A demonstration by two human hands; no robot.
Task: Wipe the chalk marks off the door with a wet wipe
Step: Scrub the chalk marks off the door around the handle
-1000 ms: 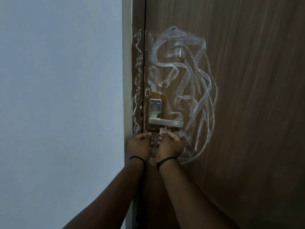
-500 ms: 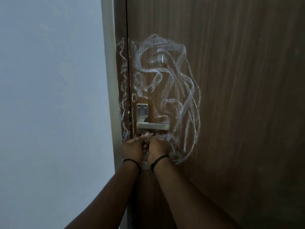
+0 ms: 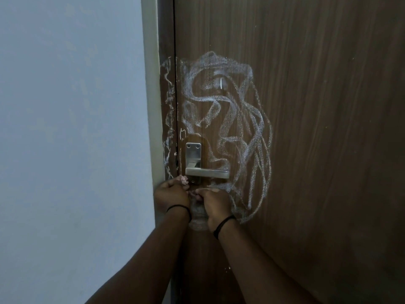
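Both hands are working close together just below the door handle (image 3: 207, 172), near the left edge of the brown wooden door (image 3: 317, 128). The left hand (image 3: 172, 195) is curling its fingers around a crumpled pinkish wet wipe (image 3: 183, 179), a wad of which is poking out above the knuckles right beside the lower end of the handle plate. The right hand (image 3: 215, 205) is sitting just beside it, fingers bent and pinching what looks like another bit of the same wipe between the two hands – that part is small and mostly hidden, so I cannot tell for sure. Each wrist is wearing a thin black band (image 3: 178, 208) (the right one lying at a slant). White chalk marks (image 3: 230, 119) are sprawling in loops and scribbles over the door above and to the right of the handle, reaching down past the right hand, and more chalk is streaking the door frame (image 3: 167, 106) along the left edge. A pale grey wall (image 3: 72, 128) is filling the left side – plain and dimly lit
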